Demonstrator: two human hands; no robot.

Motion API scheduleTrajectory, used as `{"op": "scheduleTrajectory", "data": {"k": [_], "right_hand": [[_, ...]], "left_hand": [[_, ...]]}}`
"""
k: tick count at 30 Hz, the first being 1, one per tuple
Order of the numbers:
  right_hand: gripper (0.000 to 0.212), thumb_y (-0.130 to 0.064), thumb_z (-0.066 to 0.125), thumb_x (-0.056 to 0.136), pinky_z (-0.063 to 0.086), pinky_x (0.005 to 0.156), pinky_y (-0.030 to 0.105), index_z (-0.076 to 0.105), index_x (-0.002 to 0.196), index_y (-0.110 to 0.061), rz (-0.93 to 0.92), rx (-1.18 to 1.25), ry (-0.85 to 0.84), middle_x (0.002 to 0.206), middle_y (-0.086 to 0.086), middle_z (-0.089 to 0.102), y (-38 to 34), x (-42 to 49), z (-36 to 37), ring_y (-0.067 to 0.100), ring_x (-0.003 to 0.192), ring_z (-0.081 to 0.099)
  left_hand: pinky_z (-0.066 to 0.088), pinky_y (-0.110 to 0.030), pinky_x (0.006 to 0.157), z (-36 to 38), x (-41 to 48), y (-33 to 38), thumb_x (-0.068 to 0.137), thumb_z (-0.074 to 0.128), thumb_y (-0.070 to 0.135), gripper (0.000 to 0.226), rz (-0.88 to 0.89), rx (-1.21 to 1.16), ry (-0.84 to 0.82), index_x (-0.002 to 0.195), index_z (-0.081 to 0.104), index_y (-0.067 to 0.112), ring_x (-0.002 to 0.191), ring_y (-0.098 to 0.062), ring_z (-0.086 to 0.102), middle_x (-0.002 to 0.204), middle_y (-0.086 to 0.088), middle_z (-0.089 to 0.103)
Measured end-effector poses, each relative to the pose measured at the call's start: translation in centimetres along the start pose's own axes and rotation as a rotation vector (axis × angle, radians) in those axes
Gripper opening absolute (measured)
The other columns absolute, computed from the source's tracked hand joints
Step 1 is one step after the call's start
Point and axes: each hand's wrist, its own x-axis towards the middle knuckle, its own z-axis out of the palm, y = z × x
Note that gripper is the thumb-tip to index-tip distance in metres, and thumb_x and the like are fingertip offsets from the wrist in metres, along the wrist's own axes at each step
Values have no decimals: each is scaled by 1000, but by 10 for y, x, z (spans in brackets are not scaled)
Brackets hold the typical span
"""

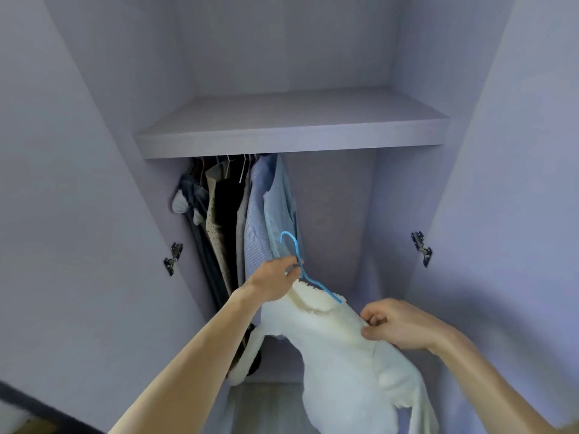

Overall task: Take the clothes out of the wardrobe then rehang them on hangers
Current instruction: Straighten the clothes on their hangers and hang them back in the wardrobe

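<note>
The left hand (272, 278) has its fingers closed round the neck of the blue hanger (326, 292), held low before the open wardrobe, while the right hand (398, 327) pinches a shoulder of the white top (338, 355) draped from it. To seat it well, keep the hanger level and draw that shoulder over the exposed arm, then hook it beside the hung clothes (250, 220) under the shelf (291, 133)

The left hand (274, 278) grips the neck of a blue hanger (300, 270) that carries a white fluffy garment (338, 355). The right hand (394, 324) pinches the garment's shoulder. Above the left hand, shirts (266, 214) hang under the wardrobe shelf (291, 133).
</note>
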Motion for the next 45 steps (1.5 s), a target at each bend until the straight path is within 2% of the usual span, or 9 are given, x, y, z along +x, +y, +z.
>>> {"op": "scheduleTrajectory", "data": {"k": [2, 5, 10, 15, 19, 26, 35, 39, 45], "right_hand": [[8, -24, 64, 89, 42, 52, 19, 65, 86, -17, 60, 73, -34, 64, -13, 62, 6, 3, 18, 9, 55, 53], [16, -20, 63, 89, 44, 52, 23, 57, 74, -18, 137, 145, -48, 62, -10, 56, 14, 10, 44, 16, 57, 53], [20, -23, 62, 89, 49, 57, 24, 62, 88, -3, 217, 112, 15, 73, -1, 60, 20, 38, 72, 14, 59, 59], [27, -26, 59, 88, 41, 62, 31, 47, 67, -16, 256, 60, 133, 64, -2, 53, 12, 88, 70, 19, 62, 52], [26, -27, 57, 90, 41, 60, 29, 49, 67, -17, 264, 99, 260, 65, -2, 59, -5, 137, 57, 21, 66, 60], [21, -33, 53, 99, 39, 56, 28, 61, 92, -15, 112, 155, 387, 85, -1, 65, -45, 227, -2, 16, 76, 60], [20, -32, 51, 100, 36, 53, 25, 53, 88, -17, -121, 238, 558, 80, -3, 61, -91, 327, -68, 10, 68, 54], [15, -29, 48, 102, 42, 70, 30, 51, 100, -15, -154, 257, 561, 90, 3, 60, -103, 362, -81, 22, 78, 55], [24, -24, 45, 103, 46, 79, 35, 52, 113, -3, -98, 180, 491, 106, 17, 64, -107, 402, -78, 37, 97, 61]], "left_hand": [[48, -36, 97, 7, 0, -10, 102, 45, 44, 41, -66, 64, -104, 142, 46, 36, 115, -24, 58, 137, -1, 54], [38, -43, 113, 11, -9, -30, 101, 47, 45, 53, -93, 65, -136, 152, 31, 41, 138, -23, 43, 157, 0, 35], [23, -48, 121, -14, -23, -73, 101, 48, 43, 60, -172, 206, -47, 156, 24, 37, 150, -24, 20, 164, -2, 19], [5, -56, 122, -56, -33, -121, 100, 47, 45, 65, -339, 361, 111, 157, 16, 39, 153, -25, -1, 167, -3, -1], [-1, -62, 118, -95, -42, -155, 99, 46, 45, 70, -418, 595, 300, 157, 8, 41, 153, -25, -12, 166, -3, -15], [-19, -52, 116, -165, -54, -165, 93, 59, 33, 73, -463, 796, 829, 157, 27, 27, 153, -29, -3, 167, -10, 4], [-15, -51, 120, -176, -43, -165, 92, 29, 41, 68, -578, 934, 932, 157, 26, 19, 154, -20, 9, 167, -1, 11], [-3, -54, 122, -175, -47, -179, 92, 28, 39, 67, -502, 1005, 988, 155, 32, 15, 153, -20, 15, 167, -1, 15], [6, -57, 121, -175, -51, -182, 93, 27, 36, 65, -416, 1090, 1028, 153, 37, 14, 152, -24, 21, 166, -2, 18]]}}
